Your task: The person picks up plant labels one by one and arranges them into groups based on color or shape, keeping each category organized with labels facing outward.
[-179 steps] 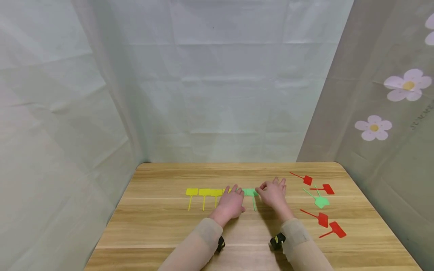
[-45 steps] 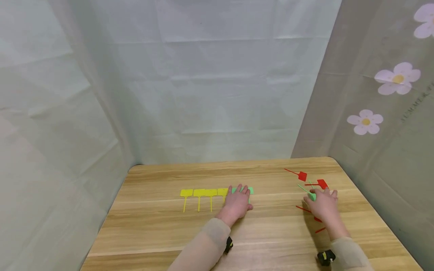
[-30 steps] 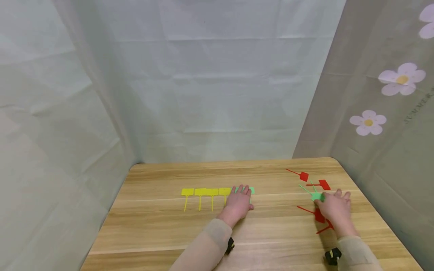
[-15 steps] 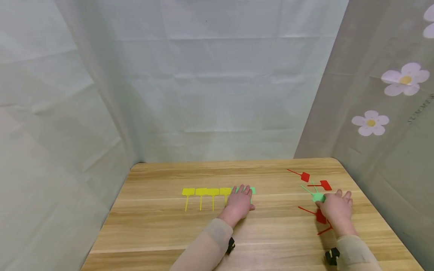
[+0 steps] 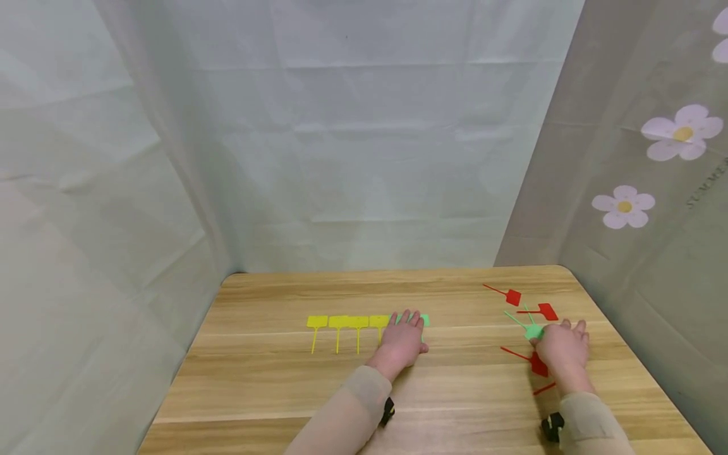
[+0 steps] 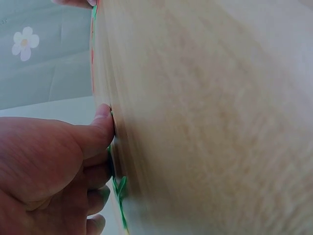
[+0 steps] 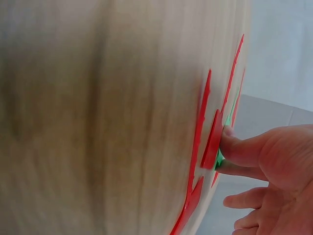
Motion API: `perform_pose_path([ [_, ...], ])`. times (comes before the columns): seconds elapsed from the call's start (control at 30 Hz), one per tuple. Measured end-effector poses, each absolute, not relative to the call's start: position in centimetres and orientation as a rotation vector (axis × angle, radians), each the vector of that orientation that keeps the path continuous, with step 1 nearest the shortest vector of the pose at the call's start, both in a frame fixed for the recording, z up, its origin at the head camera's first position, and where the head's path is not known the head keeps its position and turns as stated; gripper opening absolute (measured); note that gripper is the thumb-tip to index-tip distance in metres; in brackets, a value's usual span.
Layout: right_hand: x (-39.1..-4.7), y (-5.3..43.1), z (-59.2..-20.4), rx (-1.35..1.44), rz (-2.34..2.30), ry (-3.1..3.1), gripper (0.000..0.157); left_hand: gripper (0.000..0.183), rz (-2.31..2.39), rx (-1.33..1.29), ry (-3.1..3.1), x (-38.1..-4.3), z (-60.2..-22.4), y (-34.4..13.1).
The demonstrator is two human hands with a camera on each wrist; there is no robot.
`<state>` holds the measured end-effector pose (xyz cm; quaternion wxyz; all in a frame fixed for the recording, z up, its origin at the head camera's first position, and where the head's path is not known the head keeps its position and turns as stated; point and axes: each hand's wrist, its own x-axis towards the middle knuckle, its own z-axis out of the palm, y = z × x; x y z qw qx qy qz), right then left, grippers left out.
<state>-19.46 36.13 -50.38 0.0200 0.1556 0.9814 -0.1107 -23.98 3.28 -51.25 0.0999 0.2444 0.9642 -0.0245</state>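
Some tags (image 5: 425,320) partly hide under the spread left hand (image 5: 402,339); the right hand (image 5: 563,347) pinches a green tag (image 5: 532,332).

"SUMME…" (image 5: 707,185) on flowered cloth (image 5: 648,278)

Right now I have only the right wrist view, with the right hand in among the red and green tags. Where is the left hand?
Observer: The head view shows the left hand lying with its fingers spread over the green tags at the right end of a row.

Operator: And what makes up the rest of that row?

Observer: Four yellow tags, lined up to the left of the green ones.
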Motion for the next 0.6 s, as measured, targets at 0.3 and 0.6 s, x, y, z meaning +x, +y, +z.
perform_pose_path([
  [0.3, -19.38, 36.22, -50.32, 0.482, -0.36, 3.046, 0.046, 0.07, -0.08, 0.711, 2.856, -24.02, -51.19, 3.38],
  [0.6, -19.16, 36.02, -49.89, 0.49, -0.35, 3.053, 0.048, 0.07, -0.068, 0.696, 2.846, -23.88, -51.02, 3.52],
])
